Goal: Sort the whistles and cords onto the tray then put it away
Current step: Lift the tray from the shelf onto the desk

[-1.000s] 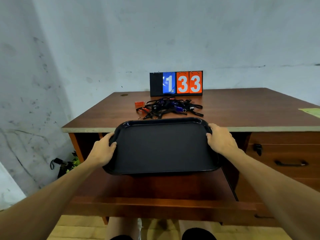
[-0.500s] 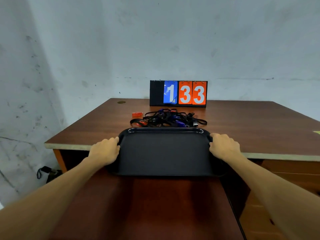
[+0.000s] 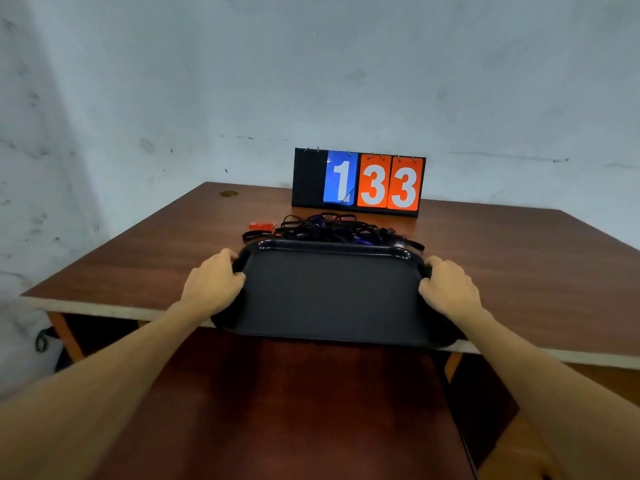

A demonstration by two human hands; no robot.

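An empty black tray (image 3: 332,292) is held over the front edge of the wooden desk (image 3: 519,271). My left hand (image 3: 213,285) grips its left rim and my right hand (image 3: 446,289) grips its right rim. Just behind the tray's far rim lies a tangled pile of black cords with whistles (image 3: 332,230), partly hidden by the tray. A red whistle (image 3: 260,226) lies at the pile's left end.
A flip scoreboard (image 3: 358,183) reading 1 33 stands at the back of the desk against the wall. A pulled-out wooden drawer surface (image 3: 294,410) extends below the tray toward me. Bare desktop lies left and right of the tray.
Both hands have carried the tray up from the pulled-out drawer and forward over the desk's front edge, close to the cord pile. The camera view has tilted upward.
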